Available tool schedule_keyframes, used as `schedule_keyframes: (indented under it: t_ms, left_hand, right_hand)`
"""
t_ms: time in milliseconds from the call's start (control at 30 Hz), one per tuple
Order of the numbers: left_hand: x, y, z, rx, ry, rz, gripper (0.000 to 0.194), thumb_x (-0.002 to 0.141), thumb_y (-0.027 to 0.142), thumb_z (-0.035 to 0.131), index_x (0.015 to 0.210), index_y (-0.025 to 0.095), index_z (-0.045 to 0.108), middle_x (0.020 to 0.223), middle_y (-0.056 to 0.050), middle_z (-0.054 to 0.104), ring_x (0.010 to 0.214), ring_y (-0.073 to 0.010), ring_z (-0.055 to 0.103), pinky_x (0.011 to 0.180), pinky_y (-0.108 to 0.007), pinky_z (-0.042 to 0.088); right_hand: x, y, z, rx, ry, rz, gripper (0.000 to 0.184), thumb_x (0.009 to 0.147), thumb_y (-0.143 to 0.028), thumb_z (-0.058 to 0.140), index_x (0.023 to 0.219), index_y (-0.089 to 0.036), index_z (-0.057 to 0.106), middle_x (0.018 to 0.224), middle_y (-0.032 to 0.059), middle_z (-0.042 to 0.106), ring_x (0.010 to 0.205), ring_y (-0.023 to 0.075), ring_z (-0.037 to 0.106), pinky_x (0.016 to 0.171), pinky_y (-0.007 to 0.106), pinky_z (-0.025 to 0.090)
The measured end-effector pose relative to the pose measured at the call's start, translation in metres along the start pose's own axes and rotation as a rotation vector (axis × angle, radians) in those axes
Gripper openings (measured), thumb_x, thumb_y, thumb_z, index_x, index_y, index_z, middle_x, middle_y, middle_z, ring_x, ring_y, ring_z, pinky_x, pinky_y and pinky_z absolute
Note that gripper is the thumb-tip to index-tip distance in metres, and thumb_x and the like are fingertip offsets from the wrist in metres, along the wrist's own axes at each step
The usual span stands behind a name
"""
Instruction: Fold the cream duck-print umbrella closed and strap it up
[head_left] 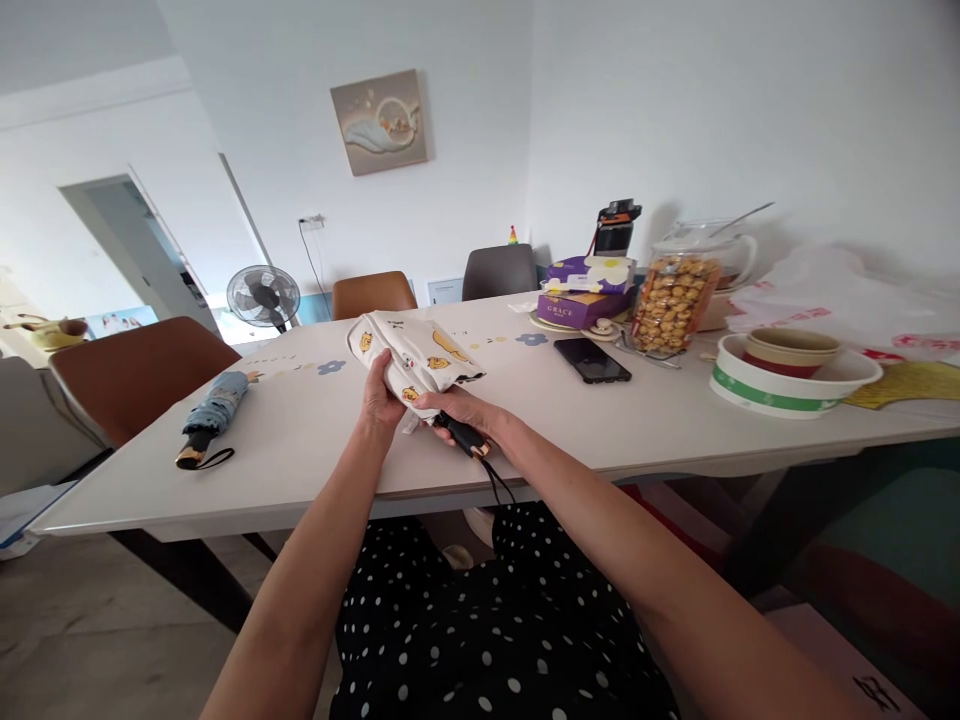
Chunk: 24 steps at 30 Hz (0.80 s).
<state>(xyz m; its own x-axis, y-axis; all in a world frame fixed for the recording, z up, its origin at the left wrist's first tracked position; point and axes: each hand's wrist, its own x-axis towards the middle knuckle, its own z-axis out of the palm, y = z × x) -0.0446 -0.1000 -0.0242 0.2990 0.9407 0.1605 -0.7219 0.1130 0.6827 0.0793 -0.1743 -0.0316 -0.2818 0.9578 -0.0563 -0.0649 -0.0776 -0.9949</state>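
Observation:
A white folding umbrella [420, 350] with yellow cartoon figures is held over the near part of the table, its canopy gathered but loose. My left hand [381, 395] is closed around the canopy's left side, thumb on top. Near the base of the canopy, by the black handle [466, 437], my right hand [466, 412] grips the umbrella; some of its fingers are hidden underneath. A black wrist strap hangs from the handle end. To the left, a blue folding umbrella [217, 405] lies rolled up on the tabletop.
The white table [300, 470] carries a black phone [592, 360], purple boxes [581, 308], a jar of brown snacks [673, 305] and a white-green bowl [795, 392] holding paper bowls. Behind it stand chairs [373, 294] and a fan [262, 297]. A plastic bag [817, 295] lies at right.

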Motion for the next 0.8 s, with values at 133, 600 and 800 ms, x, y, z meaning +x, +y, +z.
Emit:
schedule_keyframes:
  t_ms: [133, 600, 800]
  left_hand:
    - [0.0, 0.002, -0.002, -0.059, -0.006, -0.045, 0.038, 0.078, 0.037, 0.058, 0.108, 0.014, 0.061, 0.099, -0.01, 0.068, 0.1, -0.0272, 0.062, 0.089, -0.04, 0.049]
    - [0.011, 0.008, -0.019, -0.153, 0.062, 0.024, 0.062, 0.074, 0.062, 0.051, 0.118, 0.019, 0.059, 0.12, -0.011, 0.06, 0.115, -0.0302, 0.052, 0.097, -0.043, 0.042]
    - [0.02, 0.01, -0.03, -0.141, 0.269, 0.013, 0.061, 0.08, 0.065, 0.039, 0.117, 0.021, 0.058, 0.12, -0.01, 0.059, 0.115, -0.0285, 0.051, 0.094, -0.043, 0.043]
  right_hand:
    - [-0.002, -0.002, 0.003, 0.045, -0.042, 0.027, 0.033, 0.073, -0.037, 0.067, 0.094, -0.015, 0.054, 0.08, 0.0082, 0.068, 0.038, 0.0065, 0.045, 0.03, 0.019, 0.038]
    - [0.002, 0.001, -0.001, 0.064, -0.183, 0.065, 0.028, 0.07, -0.033, 0.07, 0.085, -0.016, 0.054, 0.069, -0.0007, 0.059, 0.035, 0.0039, 0.04, 0.031, 0.018, 0.037]
    - [-0.001, -0.001, -0.004, 0.071, -0.222, 0.079, 0.025, 0.072, -0.03, 0.067, 0.086, -0.015, 0.053, 0.068, -0.0021, 0.056, 0.035, 0.0043, 0.041, 0.03, 0.019, 0.037]
